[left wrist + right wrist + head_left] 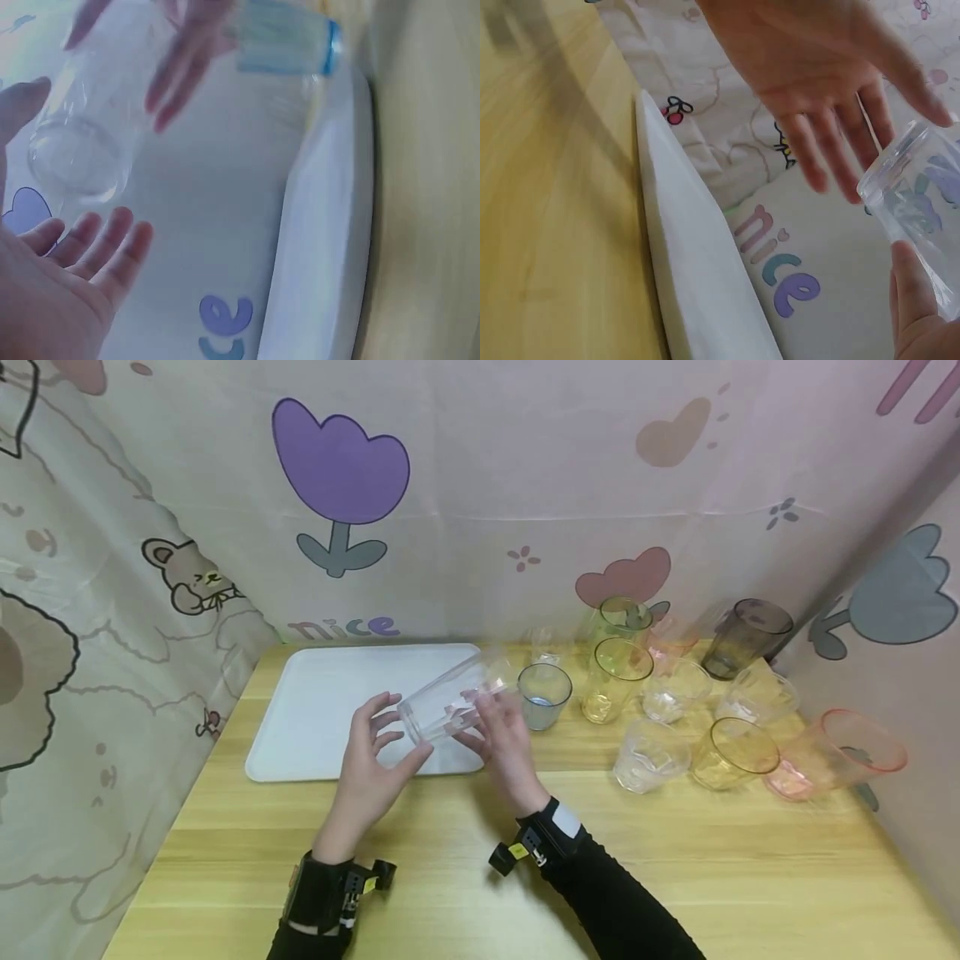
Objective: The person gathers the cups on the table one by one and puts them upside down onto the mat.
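Bright, even, diffuse light in all views; no hard shadows, only faint soft shade under the hands on the table point(465, 868). Head view sharp at centre, barrel-bent towards the edges. Left wrist view soft throughout, motion-smeared on the clear cup point(90, 127). Right wrist view streaked with blur across the wood, sharper on the tray point(697, 277) edge. No strong glare.

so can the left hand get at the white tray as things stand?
Probably yes. The left hand is open above the near part of the white tray, holding nothing; the clear cup sits in the right hand, tilted beside it, not beneath the left palm.
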{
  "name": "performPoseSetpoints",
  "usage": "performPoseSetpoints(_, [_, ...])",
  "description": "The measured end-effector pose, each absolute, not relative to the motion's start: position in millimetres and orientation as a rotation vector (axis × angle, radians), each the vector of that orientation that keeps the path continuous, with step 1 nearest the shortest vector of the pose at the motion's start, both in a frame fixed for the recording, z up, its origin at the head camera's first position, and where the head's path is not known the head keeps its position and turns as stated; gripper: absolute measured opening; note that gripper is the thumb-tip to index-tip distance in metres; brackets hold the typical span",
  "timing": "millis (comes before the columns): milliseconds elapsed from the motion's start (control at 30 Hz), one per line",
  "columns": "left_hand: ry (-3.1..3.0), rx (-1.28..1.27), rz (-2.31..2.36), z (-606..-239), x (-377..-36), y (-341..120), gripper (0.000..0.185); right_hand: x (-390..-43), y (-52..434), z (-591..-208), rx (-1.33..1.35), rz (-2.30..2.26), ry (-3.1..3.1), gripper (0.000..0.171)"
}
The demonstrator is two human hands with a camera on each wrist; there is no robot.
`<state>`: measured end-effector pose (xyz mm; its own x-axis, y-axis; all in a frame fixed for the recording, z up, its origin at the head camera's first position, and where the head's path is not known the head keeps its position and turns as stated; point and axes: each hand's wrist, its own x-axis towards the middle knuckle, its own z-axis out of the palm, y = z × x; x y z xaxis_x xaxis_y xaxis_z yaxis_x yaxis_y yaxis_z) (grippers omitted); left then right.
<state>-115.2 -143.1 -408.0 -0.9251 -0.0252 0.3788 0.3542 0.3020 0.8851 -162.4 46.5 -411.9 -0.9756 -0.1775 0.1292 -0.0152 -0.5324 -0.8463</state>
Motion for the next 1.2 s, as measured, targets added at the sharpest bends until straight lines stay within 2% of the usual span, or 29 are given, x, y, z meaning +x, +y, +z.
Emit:
performPoseSetpoints(200, [-2.056,-0.274,-1.864,-408.6,-116.1,-132.9,0.081,-159.4,45.2,-415.2,-0.392,-2.641,1.409,0.043])
performPoseSetpoints(300, [-2.019,-0.248,-1.91,-408.9,-115.0,-132.2,0.079,-159.1,43.0,-416.1,-0.402,-2.614,1.416,0.058])
performPoseSetpoints(433, [-1.988,-0.237,-1.975,-409.0,-114.3,-131.0,0.075,-158.4,42.9,-416.7,-0.393,-2.573,1.429,0.09])
performPoseSetpoints(533, [-1.973,-0.231,-2.003,-409.2,-114.4,-129.8,0.071,-158.9,44.1,-417.2,-0.386,-2.545,1.428,0.102])
performPoseSetpoints(800, [-1.944,-0.244,-1.967,-410.1,-112.9,-129.2,0.068,-163.0,56.1,-420.9,-0.38,-2.381,1.527,0.103])
performPoseSetpoints(933, [-1.957,-0.263,-1.926,-411.7,-112.8,-130.8,0.067,-165.8,62.7,-422.0,-0.375,-2.297,1.585,0.108])
performPoseSetpoints(1000, [-1.957,-0.268,-1.907,-412.2,-113.3,-131.2,0.067,-167.7,66.4,-422.6,-0.376,-2.257,1.627,0.106])
performPoseSetpoints(1200, [-1.938,-0.258,-1.848,-408.6,-115.3,-136.5,0.066,-174.2,75.7,-424.7,-0.487,-2.053,2.025,0.049])
